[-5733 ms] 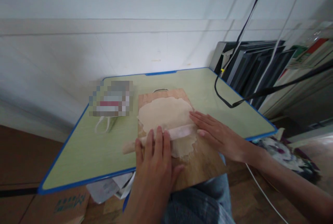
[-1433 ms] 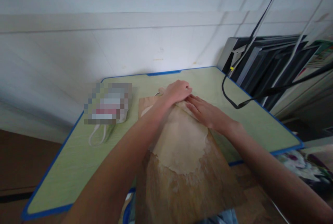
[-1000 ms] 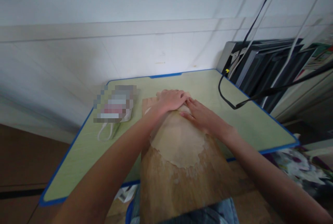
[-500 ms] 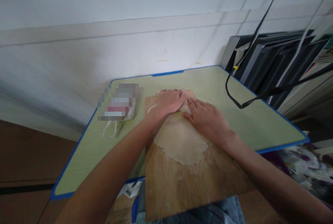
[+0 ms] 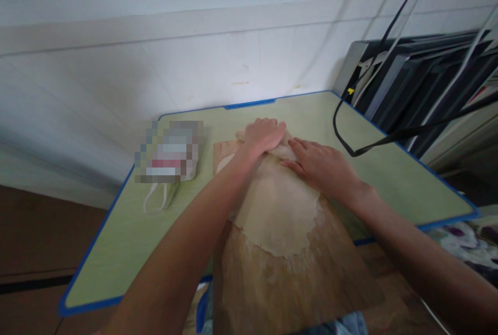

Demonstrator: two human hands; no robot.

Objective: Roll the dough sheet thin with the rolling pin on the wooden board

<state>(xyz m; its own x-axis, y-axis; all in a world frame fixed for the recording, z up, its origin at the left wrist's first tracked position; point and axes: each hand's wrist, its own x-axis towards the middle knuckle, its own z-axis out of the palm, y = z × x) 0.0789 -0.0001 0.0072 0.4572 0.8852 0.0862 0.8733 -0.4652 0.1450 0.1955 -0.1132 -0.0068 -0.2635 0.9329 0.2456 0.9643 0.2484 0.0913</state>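
Observation:
A thin sheet of pale dough lies on a wooden board, its ragged near edge spread over the wood. The dough's far part is gathered into a thick roll; whether a rolling pin is inside is hidden. My left hand is closed over the far side of this roll, fingers curled down beyond it. Lower and to the right, my right hand grips the roll's right part, thumb on the near side and fingers over the top. The two hands are close together but apart.
The board rests on a light green table with a blue rim and overhangs its near edge. A blurred-out packet with a white loop lies at left. A black strap hangs at right, near dark flat panels. A white wall stands behind.
My hands have shifted slightly right with the dough roll, which now sits at more of a slant. My left hand is farther forward. The view has tilted down a little.

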